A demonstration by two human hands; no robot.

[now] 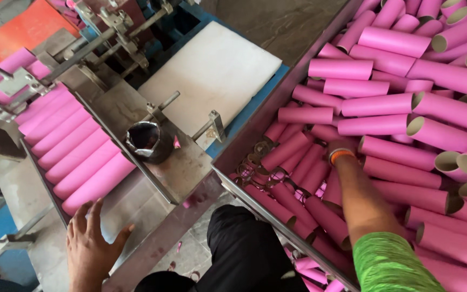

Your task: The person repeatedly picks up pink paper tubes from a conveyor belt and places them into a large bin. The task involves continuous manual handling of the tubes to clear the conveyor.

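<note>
pink cardboard tubes (385, 103) lay heaped at all angles in a metal bin (255, 130) on the person's right, some showing pale open ends. the right hand (340, 152), with an orange band at the wrist, reached down into the heap; its fingers were buried among the tubes, so it could not be told whether they gripped one or lay loose. a green sleeve (387, 262) covered the upper arm. on the person's left, a second set of pink tubes (74, 154) lay side by side in a neat row on a sloping metal tray (136, 203), well apart from the bin. the left hand (90, 246) rested flat and released on the tray's bare lower part, fingers spread, just below the nearest tube of the row and holding nothing. between tray and bin stood a small dark pot (148, 141) on a metal plate, and beyond it a white slab (212, 67). machine rods and brackets (109, 32) crossed the upper left.
</note>
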